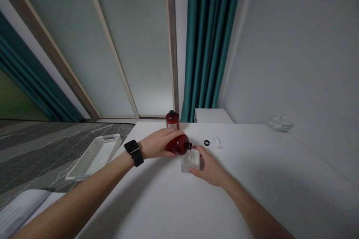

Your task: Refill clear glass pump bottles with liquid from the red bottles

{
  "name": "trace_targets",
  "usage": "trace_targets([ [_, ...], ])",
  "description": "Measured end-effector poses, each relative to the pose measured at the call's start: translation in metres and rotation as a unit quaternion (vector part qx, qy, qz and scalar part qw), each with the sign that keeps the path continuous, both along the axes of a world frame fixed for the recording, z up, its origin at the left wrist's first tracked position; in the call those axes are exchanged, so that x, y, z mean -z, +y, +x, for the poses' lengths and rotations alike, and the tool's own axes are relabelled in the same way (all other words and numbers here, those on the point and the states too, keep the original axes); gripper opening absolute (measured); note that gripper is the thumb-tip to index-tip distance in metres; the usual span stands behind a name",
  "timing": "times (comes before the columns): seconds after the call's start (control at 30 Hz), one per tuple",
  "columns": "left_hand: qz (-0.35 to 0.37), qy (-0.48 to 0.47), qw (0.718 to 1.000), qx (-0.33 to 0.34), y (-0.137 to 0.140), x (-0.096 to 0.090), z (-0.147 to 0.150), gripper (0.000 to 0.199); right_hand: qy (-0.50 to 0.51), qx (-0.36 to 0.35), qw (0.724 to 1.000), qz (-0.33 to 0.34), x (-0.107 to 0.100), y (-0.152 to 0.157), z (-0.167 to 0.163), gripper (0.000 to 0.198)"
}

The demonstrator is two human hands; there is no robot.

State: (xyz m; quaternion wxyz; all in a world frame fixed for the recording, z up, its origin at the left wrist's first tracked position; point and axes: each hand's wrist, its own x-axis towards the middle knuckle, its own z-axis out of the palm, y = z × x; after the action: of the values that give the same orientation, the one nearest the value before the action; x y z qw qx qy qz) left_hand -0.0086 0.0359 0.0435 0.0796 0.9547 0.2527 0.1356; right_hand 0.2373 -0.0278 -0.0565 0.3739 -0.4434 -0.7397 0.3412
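Note:
My left hand, with a black watch on its wrist, is wrapped round a dark red bottle. The bottle is tilted nearly flat, its black neck pointing right over a small clear square container. My right hand grips that container by its right side, thumb at the front. Whether liquid leaves the bottle is too small to tell. Behind my left hand stands a second red bottle, upright with a black top and a pale label. A black ring and a clear plastic piece lie beyond my right hand.
The white table meets the wall on the right. A clear faceted object is at its far right. Left of the table is a white perforated basket, with an open book or papers nearer me. A white cabinet stands behind.

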Motion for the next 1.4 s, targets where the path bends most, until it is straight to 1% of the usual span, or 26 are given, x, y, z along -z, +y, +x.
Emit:
trace_targets([
  [0.13,-0.036,-0.081,0.995,-0.037,-0.007,0.011,-0.004,0.077,0.003,-0.010,1.000,0.001,-0.002,0.001,0.001,0.065],
  [0.23,-0.066,-0.154,0.984,-0.067,-0.012,0.022,-0.006,0.080,-0.009,-0.013,1.000,0.018,-0.001,0.002,0.002,0.067],
  [0.33,-0.107,-0.236,0.960,-0.109,-0.018,0.035,-0.008,0.077,-0.022,-0.012,0.999,0.021,0.002,0.004,0.005,0.070],
  [0.43,-0.139,-0.307,0.930,-0.149,-0.023,0.051,-0.007,0.075,-0.027,-0.012,1.000,0.006,0.005,0.005,0.007,0.073],
  [0.57,-0.144,-0.362,0.903,-0.183,-0.028,0.076,-0.006,0.073,-0.022,0.003,1.000,-0.012,0.008,0.005,0.006,0.078],
  [0.7,-0.144,-0.383,0.892,-0.193,-0.033,0.090,-0.005,0.069,-0.016,0.008,1.000,-0.009,0.011,0.005,0.004,0.075],
  [0.87,-0.164,-0.394,0.886,-0.182,-0.037,0.091,-0.006,0.066,-0.025,0.024,0.999,0.000,0.014,0.005,0.002,0.072],
  [1.0,-0.178,-0.387,0.890,-0.160,-0.035,0.090,-0.010,0.065,-0.019,0.031,0.999,0.019,0.018,0.006,0.000,0.071],
  [1.1,-0.183,-0.380,0.892,-0.159,-0.033,0.092,-0.013,0.067,-0.011,0.041,0.999,0.034,0.023,0.009,-0.002,0.069],
  [1.27,-0.199,-0.384,0.887,-0.161,-0.033,0.095,-0.015,0.068,0.023,0.038,0.999,0.007,0.032,0.013,-0.005,0.071],
  [1.4,-0.203,-0.384,0.886,-0.165,-0.034,0.094,-0.016,0.071,0.048,0.047,0.998,0.002,0.036,0.015,-0.006,0.073],
])
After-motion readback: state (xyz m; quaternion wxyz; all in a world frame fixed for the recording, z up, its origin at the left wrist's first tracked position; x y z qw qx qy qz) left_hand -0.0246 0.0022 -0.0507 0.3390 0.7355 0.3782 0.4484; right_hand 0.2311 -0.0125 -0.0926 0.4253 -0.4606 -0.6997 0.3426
